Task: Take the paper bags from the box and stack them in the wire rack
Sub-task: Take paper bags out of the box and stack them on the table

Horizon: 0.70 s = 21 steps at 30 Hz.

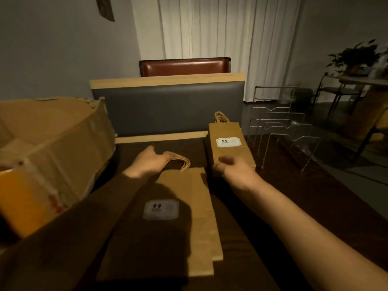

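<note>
A small stack of flat brown paper bags (195, 217) with a white label lies on the dark table in front of me. My left hand (150, 162) rests at its top end, fingers on the twisted paper handles (180, 161). My right hand (231, 168) grips the near end of a second stack of labelled bags (227, 141), held just above the table to the right. The wire rack (281, 127) stands right of that stack with nothing in its slots. The open cardboard box (52, 143) sits at the left.
A grey padded bench back (168, 108) with a wooden frame closes off the far side of the table (294, 206). A brown chair back (184, 67) shows behind it. Chairs, another table and a potted plant (357, 57) stand at the right.
</note>
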Each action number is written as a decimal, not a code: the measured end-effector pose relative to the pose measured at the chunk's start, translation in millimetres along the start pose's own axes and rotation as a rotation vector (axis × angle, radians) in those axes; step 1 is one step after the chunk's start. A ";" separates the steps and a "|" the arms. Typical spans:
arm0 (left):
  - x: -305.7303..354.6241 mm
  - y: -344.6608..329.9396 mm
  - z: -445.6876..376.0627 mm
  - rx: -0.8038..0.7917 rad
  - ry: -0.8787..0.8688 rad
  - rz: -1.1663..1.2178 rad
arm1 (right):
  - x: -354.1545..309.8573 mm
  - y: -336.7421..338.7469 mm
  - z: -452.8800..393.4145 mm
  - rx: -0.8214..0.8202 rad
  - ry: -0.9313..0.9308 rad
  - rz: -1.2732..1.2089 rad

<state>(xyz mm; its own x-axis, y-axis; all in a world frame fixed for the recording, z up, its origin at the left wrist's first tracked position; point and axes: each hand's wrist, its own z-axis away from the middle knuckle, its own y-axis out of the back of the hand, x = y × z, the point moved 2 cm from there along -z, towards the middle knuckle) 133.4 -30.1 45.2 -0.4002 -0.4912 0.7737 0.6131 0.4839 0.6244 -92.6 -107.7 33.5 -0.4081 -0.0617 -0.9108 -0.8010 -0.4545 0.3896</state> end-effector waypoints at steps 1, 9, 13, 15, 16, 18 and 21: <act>-15.5 11.5 10.8 0.017 0.063 0.015 | 3.9 -12.6 15.8 -0.101 -0.094 -0.069; -107.7 36.5 79.3 -0.034 0.334 0.450 | 23.9 -74.3 73.7 -0.060 -0.107 -0.024; -121.6 39.9 76.2 -0.162 0.406 0.566 | 27.8 -79.0 85.0 -0.006 -0.069 0.010; -117.4 38.6 76.6 -0.256 0.410 0.556 | 27.6 -82.1 87.3 0.000 -0.048 0.006; -113.3 36.7 79.1 -0.284 0.368 0.531 | 28.4 -83.4 86.9 0.005 -0.038 0.002; -106.1 32.0 84.8 -0.283 0.198 0.500 | 28.6 -82.8 87.0 0.006 -0.031 -0.020; -102.7 31.9 94.9 -0.237 -0.040 0.639 | 31.2 -72.3 85.4 0.012 -0.027 -0.083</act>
<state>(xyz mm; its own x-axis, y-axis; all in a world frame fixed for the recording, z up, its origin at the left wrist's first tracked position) 129.4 104.5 -4.1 0.0682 -0.1325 0.9888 0.8684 0.4958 0.0065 -84.9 -0.9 -11.5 -0.3511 -0.0003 -0.9363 -0.8378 -0.4464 0.3143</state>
